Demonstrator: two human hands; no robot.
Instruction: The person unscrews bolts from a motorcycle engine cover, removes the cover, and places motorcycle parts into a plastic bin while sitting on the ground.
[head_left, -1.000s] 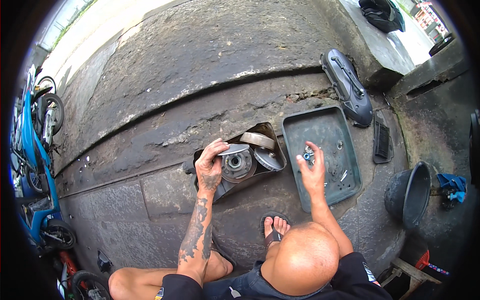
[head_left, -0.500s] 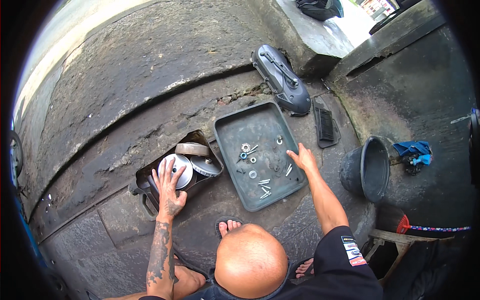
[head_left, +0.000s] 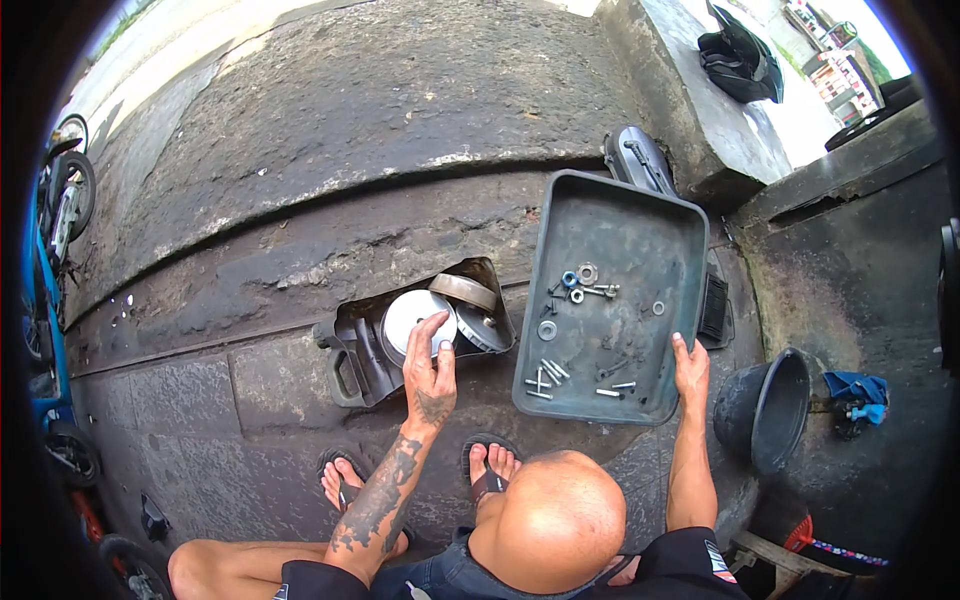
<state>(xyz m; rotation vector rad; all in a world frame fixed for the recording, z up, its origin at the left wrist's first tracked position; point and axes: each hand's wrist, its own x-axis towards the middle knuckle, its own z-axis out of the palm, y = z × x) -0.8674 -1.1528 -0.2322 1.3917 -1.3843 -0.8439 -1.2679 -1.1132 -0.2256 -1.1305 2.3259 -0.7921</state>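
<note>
My right hand (head_left: 690, 368) grips the right rim of a dark grey plastic tray (head_left: 620, 408), thumb over the edge. Inside the tray lie several bolts (head_left: 553, 370), a blue-ringed nut (head_left: 570, 278), a washer (head_left: 547, 331) and other small metal parts. My left hand (head_left: 430, 375) is open, its fingers stretched over a cut-open black jerrycan (head_left: 372, 375). A shiny silver disc (head_left: 405, 320) sits in it under my fingertips; contact is hard to tell. Beside the disc rest a brownish metal drum (head_left: 463, 291) and a grey finned disc (head_left: 483, 335).
A black engine cover (head_left: 640, 160) and a black ribbed part (head_left: 714, 308) are partly hidden behind the tray. At right stand a black bucket (head_left: 765, 410) and a blue cloth (head_left: 855, 386). A concrete ledge (head_left: 690, 90) rises beyond; motorcycles (head_left: 65, 210) line the left.
The tray appears larger and tilted, overlapping the engine cover and ribbed part; my right hand now holds its rim. My left hand has drawn back toward the disc's near edge. The view has shifted left.
</note>
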